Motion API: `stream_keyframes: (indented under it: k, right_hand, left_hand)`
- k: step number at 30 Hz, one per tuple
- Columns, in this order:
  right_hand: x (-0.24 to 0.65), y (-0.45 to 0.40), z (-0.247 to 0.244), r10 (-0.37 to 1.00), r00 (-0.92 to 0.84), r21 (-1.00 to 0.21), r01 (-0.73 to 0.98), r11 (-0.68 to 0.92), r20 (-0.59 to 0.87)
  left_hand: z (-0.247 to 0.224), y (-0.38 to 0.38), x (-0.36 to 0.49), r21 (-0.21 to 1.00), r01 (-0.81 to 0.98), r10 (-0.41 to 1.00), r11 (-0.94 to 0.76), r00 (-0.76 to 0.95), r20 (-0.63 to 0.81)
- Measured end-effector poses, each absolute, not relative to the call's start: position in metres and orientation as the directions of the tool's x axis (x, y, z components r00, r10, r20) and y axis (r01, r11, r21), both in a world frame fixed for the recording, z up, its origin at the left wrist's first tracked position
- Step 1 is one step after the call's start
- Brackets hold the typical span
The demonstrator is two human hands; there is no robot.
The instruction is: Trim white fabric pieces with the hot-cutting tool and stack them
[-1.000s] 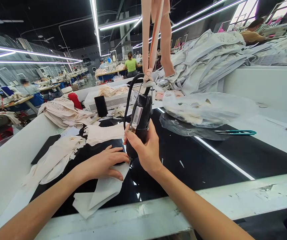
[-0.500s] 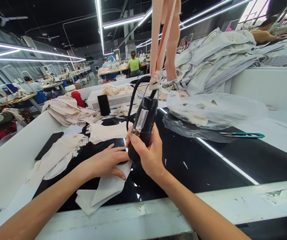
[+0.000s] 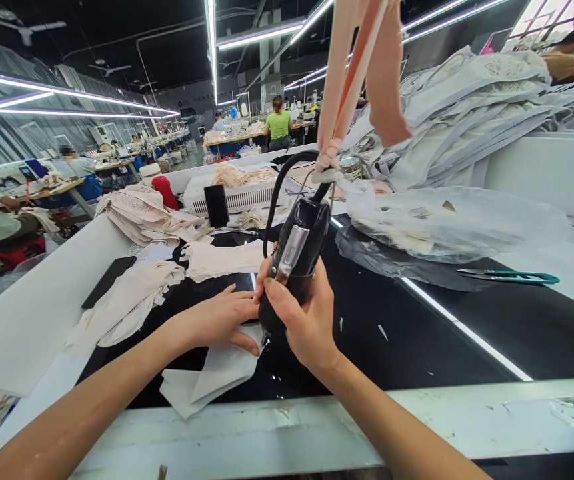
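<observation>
My right hand [image 3: 307, 313] is wrapped round a black hand-held electric tool [image 3: 299, 250] with a silver plate, held upright over the glossy black tabletop [image 3: 367, 353]. A black cable and pink fabric strips [image 3: 349, 87] rise from its top. Left of the tool, my left hand [image 3: 221, 320] lies with fingers spread on a piece of white fabric [image 3: 211, 383], its fingertips at the tool's base. The fabric's far edge is hidden under the hand and tool.
Cream fabric pieces [image 3: 221, 259] and a dark phone [image 3: 109, 282] lie to the left. Teal thread snips [image 3: 514, 276] and a clear plastic bag [image 3: 447, 223] are at the right. Behind stand a white vented box [image 3: 251, 197] and a large fabric pile [image 3: 471, 113]. People sit farther off.
The whole view has shifted, so the bench appears slightly farther right. Both hands stay at the tool and the white fabric, and the pink strips hang wider apart.
</observation>
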State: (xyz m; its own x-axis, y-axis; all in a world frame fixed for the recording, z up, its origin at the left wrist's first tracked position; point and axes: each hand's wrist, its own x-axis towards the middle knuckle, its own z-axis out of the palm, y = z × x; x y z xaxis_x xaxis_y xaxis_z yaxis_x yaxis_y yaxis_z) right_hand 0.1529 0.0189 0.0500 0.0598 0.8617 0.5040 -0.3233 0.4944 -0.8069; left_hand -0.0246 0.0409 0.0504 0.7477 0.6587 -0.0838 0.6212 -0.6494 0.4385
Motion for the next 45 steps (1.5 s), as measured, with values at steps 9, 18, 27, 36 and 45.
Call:
stream_keyframes:
  k: [9, 18, 27, 36, 45]
  right_hand:
    - [0.152, 0.016, 0.052, 0.862, 0.046, -0.808, -0.327, 0.491, 0.505]
    - [0.15, 0.014, 0.047, 0.865, 0.036, -0.818, -0.306, 0.487, 0.501]
    - [0.159, 0.011, 0.058, 0.851, 0.036, -0.788, -0.358, 0.501, 0.524]
    - [0.165, 0.013, 0.063, 0.858, 0.055, -0.786, -0.373, 0.492, 0.511]
    - [0.167, 0.0, 0.059, 0.856, 0.007, -0.798, -0.358, 0.485, 0.517]
  left_hand:
    - [0.054, 0.041, -0.025, 0.47, 0.626, 0.65, -0.622, 0.748, -0.135]
    - [0.051, 0.043, -0.025, 0.476, 0.617, 0.655, -0.627, 0.748, -0.107]
    - [0.029, -0.02, -0.034, 0.2, 0.764, 0.788, -0.613, 0.577, 0.214]
    - [0.005, -0.032, -0.06, 0.101, 0.602, 0.602, -0.792, 0.743, 0.292]
    - [0.019, 0.0, -0.052, 0.173, 0.59, 0.61, -0.789, 0.718, 0.336]
